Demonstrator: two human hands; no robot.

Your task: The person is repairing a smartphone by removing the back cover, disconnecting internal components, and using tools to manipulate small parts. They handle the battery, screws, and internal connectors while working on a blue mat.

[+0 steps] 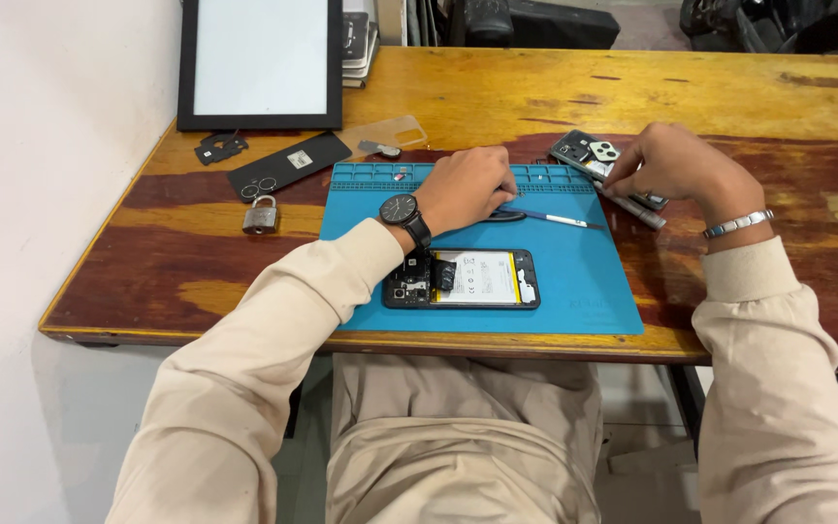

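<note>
Nearest, an opened phone lies face-down on the blue mat, its battery showing. Beyond it the left hand rests curled, fingers together, touching black tweezers beside a blue-handled tool. Farther right, the right hand pinches a phone back cover on the tabletop.

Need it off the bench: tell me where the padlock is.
In the head view the padlock lies on the wooden table, left of the blue mat, just below the black back cover.
</note>
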